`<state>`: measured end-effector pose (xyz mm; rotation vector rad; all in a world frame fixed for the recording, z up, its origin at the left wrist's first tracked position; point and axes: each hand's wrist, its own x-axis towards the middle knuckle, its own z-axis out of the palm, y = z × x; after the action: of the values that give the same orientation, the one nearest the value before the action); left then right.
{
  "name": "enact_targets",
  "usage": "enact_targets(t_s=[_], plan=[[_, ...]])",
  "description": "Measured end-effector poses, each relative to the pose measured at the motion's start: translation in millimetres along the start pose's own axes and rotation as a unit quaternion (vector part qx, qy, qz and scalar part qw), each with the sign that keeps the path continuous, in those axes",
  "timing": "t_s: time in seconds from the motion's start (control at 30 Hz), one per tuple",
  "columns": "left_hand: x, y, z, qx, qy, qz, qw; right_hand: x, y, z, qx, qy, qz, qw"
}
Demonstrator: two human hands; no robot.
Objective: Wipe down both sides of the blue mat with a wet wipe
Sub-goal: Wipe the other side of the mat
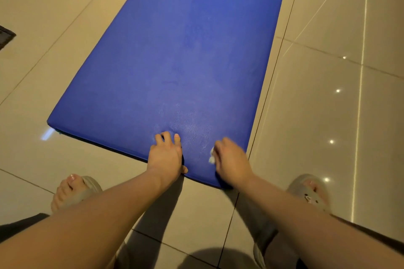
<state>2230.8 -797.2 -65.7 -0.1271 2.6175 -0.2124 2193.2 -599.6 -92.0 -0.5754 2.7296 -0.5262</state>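
A long blue mat (175, 54) lies flat on the tiled floor and runs away from me. My left hand (167, 155) presses on the mat's near edge, fingertips on top and thumb at the edge. My right hand (231, 161) is near the mat's near right corner and holds a crumpled white wet wipe (212, 156) against the surface. The wipe shows only at the hand's left side. The right hand is slightly blurred.
Glossy beige floor tiles (328, 94) surround the mat. My feet in grey sandals stand either side of the near end, the left foot (72, 190) and the right foot (310, 190). A dark floor drain (5, 36) sits at the far left edge.
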Motion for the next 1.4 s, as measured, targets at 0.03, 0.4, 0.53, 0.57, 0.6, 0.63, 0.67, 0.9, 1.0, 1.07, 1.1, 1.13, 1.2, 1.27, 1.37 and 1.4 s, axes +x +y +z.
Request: enact_targets(t_s=[0.03,0.4,0.53,0.57,0.6,0.63,0.67,0.9,1.0,1.07,1.1,1.13,1.2,1.27,1.37,1.4], plan=[[0.1,0.5,-1.6,-0.006,-0.003,-0.002,1.0,-19.6,-8.3,5.8,-0.002,-0.038,-0.038,0.999],[-3.5,-3.3,2.6,-0.012,0.013,0.002,1.0,84.2,20.6,-21.2,-0.017,0.074,0.084,0.994],[-2.5,-3.0,-0.4,-0.023,0.018,0.002,1.0,28.4,-22.0,4.2,0.018,0.014,0.059,0.998],[-2.1,-2.4,-1.5,-0.026,0.016,-0.001,1.0,7.6,-31.7,10.7,0.006,-0.03,0.008,1.0],[-2.1,-2.6,-2.2,-0.029,0.012,-0.003,0.999,-9.3,-38.6,13.0,-0.007,-0.065,-0.049,0.997],[-2.1,-3.5,-2.5,-0.033,0.009,-0.002,0.999,-16.4,-39.1,14.0,-0.018,-0.089,-0.097,0.991],[-2.1,-5.3,-2.3,-0.036,0.007,0.002,0.999,-12.9,-34.1,11.6,-0.031,-0.103,-0.133,0.985],[9.3,-52.1,-3.4,-0.123,0.027,0.068,0.99,93.1,5.6,-15.9,-0.017,0.053,-0.011,0.998],[15.2,-84.2,-2.5,-0.145,0.054,0.036,0.987,90.3,1.9,-11.9,0.017,0.066,0.038,0.997],[17.8,-94.7,-1.0,-0.162,0.029,-0.047,0.985,59.1,-11.7,-2.6,0.034,0.042,0.012,0.998],[19.5,-95.5,-1.1,-0.173,0.002,-0.08,0.982,38.7,-18.9,3.3,0.039,0.019,-0.016,0.999],[22.2,-94.6,-1.2,-0.179,-0.02,-0.1,0.979,19.3,-25.0,8.5,0.041,-0.007,-0.049,0.998],[27.9,-90.7,-3.3,-0.175,-0.041,-0.113,0.977,-6.8,-30.7,14.5,0.036,-0.06,-0.126,0.99],[30.6,-86.6,-6.3,-0.173,-0.052,-0.119,0.976,-12.3,-29.3,12.6,0.006,-0.111,-0.23,0.967],[33.8,-83.9,-5.6,-0.167,-0.061,-0.13,0.976,21.2,-12.8,5.5,-0.049,-0.102,-0.274,0.955],[34.8,-83.4,-4.7,-0.164,-0.062,-0.13,0.976,40.1,-5.4,-1.0,-0.054,-0.067,-0.23,0.969]])
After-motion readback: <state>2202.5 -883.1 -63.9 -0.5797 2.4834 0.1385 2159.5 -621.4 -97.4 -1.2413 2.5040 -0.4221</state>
